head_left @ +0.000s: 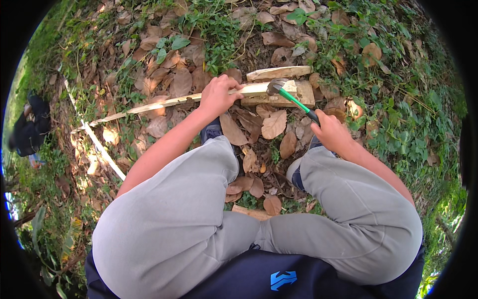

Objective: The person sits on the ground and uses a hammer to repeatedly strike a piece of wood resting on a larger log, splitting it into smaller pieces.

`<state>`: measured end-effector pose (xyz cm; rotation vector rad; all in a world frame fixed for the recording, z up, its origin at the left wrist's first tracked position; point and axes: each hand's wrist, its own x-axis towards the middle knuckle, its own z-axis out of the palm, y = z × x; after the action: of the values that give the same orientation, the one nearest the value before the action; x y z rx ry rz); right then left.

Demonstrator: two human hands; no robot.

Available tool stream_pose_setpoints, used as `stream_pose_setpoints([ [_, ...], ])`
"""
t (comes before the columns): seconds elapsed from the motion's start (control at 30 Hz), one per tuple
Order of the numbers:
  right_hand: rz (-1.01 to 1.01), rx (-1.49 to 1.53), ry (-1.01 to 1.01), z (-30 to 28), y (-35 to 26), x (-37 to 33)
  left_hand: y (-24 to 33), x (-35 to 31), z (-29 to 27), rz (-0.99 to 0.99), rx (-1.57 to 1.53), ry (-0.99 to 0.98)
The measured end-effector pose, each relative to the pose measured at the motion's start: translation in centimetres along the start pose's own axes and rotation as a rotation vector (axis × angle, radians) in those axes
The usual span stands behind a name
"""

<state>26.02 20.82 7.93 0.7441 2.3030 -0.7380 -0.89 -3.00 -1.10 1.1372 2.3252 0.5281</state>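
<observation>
A long pale strip of wood [164, 103] runs from the far left to the middle of the view. My left hand [221, 94] is closed around it near its right end. In my right hand [335, 132] is a hammer [295, 99] with a green shaft and a dark grip. The hammer's metal head lies over the strip's right end; whether it touches the wood I cannot tell. Beneath that end is a short, thick wooden block [306, 94] on the ground. Just beyond it rests another rough piece of wood [279, 73].
A thin pale stick [103, 148] crosses the strip's left end. Dry brown leaves [275, 124] and green plants [398, 124] cover the ground. Between my legs lies a piece of wood [251, 213], partly hidden. Someone in dark clothing [34, 124] is at the far left.
</observation>
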Motion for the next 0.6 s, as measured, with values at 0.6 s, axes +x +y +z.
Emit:
stream_pose_setpoints([
  [0.6, -0.019, 0.054, 0.084, 4.1, 4.8, -0.5, -0.2, -0.3, 0.4, 0.031, -0.026, 0.043],
])
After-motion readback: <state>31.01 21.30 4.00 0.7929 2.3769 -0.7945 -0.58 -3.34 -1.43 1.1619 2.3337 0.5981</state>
